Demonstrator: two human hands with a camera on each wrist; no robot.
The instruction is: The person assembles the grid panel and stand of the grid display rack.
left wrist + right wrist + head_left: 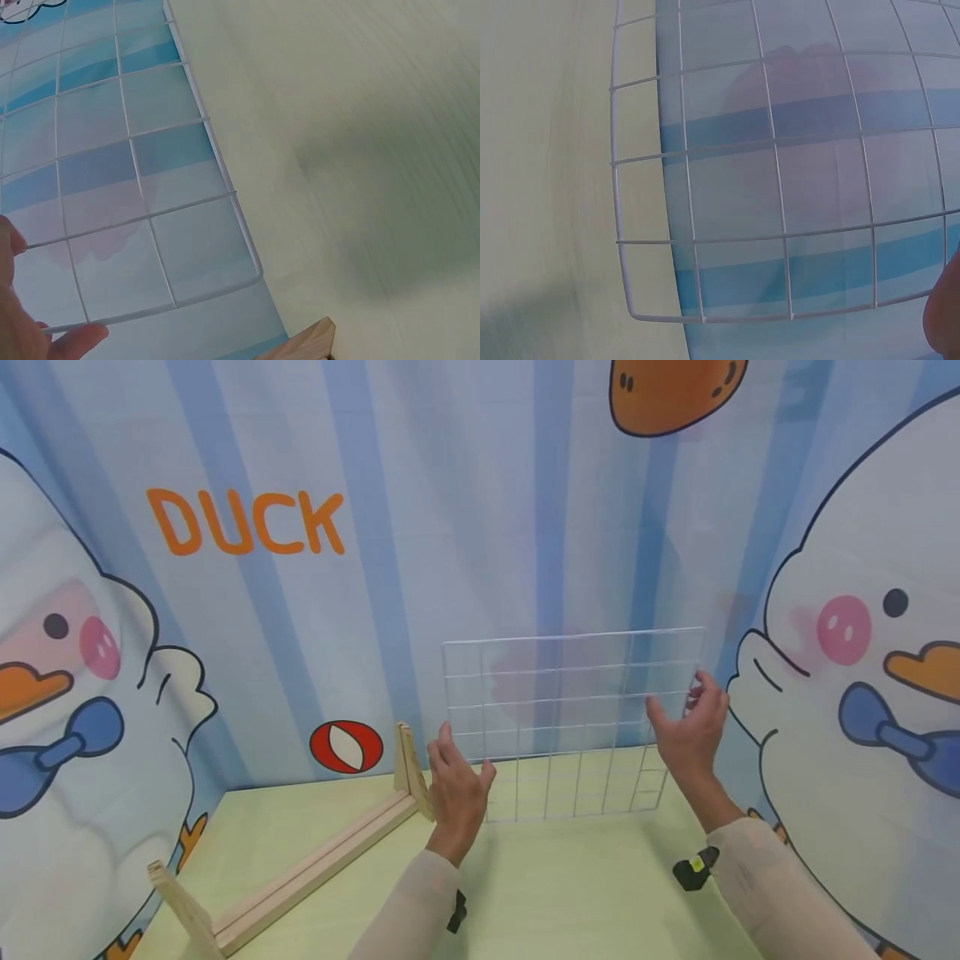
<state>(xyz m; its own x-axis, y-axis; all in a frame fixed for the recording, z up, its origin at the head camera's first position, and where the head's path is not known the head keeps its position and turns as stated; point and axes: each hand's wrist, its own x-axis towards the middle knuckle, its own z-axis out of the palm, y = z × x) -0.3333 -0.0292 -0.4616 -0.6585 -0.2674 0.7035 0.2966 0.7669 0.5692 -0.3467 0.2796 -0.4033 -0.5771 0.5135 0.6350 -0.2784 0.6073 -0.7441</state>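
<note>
A white wire grid panel (557, 700) is held up near the back of the table, facing me and standing roughly upright. My left hand (459, 789) grips its left edge; in the left wrist view the thumb (79, 343) lies against the border wire. At the opposite edge, my right hand (692, 731) holds the panel with curled fingers, its thumb on the near side. Only a fingertip-sized part of the right hand (945, 315) shows in the right wrist view. Beside my left hand, a wooden frame (315, 875) with two upright ends lies diagonally on the table.
The pale yellow table (570, 893) ends at a blue striped cloth backdrop (465, 527) printed with ducks, just behind the panel. One wooden upright (411, 768) stands close to my left hand. Black devices (692, 870) are strapped to both wrists.
</note>
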